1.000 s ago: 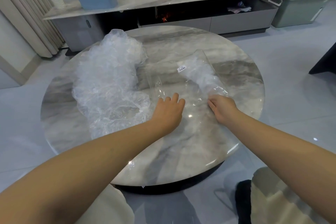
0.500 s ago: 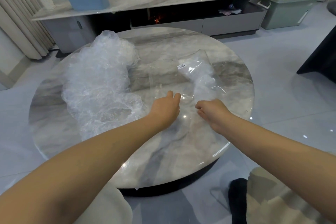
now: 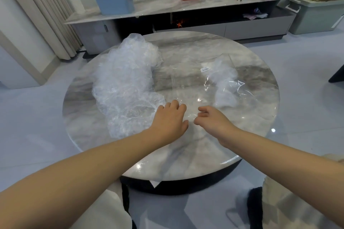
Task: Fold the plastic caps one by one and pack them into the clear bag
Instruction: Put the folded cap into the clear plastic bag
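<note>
1. The left hand (image 3: 170, 120) lies palm down, so the tips of its fingers (image 3: 175, 104) and anything beneath them are hidden.
2. Whether the right hand (image 3: 214, 123) pinches the clear bag (image 3: 195, 82) cannot be told; the film there is too transparent.
3. The bag's near edge cannot be traced against the glossy desk (image 3: 186, 163).
4. Single caps cannot be told apart in the crumpled pile of plastic caps (image 3: 126, 83).
5. The print on the bag's white label (image 3: 204, 69) is too small to read.
6. Both forearms are cut off by the bottom edge.
</note>
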`<state>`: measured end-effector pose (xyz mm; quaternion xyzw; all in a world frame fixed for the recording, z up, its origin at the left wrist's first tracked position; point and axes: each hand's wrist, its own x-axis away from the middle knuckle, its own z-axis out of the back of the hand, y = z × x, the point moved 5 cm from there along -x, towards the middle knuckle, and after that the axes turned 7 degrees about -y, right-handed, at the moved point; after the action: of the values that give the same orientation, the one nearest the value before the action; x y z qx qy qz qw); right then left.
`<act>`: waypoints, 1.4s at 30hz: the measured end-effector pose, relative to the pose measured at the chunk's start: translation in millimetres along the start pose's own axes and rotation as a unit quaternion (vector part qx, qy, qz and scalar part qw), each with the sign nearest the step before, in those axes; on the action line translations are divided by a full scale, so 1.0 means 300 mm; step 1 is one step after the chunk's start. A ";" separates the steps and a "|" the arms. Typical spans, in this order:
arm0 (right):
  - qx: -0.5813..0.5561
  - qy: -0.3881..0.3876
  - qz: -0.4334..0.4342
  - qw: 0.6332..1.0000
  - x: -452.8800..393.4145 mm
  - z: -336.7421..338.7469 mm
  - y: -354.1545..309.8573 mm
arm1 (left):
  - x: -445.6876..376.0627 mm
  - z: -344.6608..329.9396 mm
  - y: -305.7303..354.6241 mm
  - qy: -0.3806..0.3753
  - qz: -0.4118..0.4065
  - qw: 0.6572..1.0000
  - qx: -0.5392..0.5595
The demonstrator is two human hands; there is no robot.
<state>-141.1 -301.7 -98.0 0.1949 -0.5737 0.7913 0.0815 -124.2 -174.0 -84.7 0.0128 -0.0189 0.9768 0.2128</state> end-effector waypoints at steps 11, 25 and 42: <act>0.127 -0.065 0.077 0.987 -0.042 -0.176 -0.031 | 0.187 -0.112 -0.203 -0.172 0.150 0.967 0.116; 0.499 -0.132 0.269 0.813 -0.007 -0.299 -0.021 | 0.310 -0.152 -0.199 -0.074 0.000 0.986 0.150; 0.414 -0.078 0.291 0.859 -0.063 -0.355 -0.100 | 0.365 -0.043 -0.398 0.065 0.144 0.942 0.295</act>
<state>-136.2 -189.8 -107.7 0.0956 -0.2279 0.9257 -0.2862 -174.1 -19.6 -90.3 0.0089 0.2825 0.9575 0.0571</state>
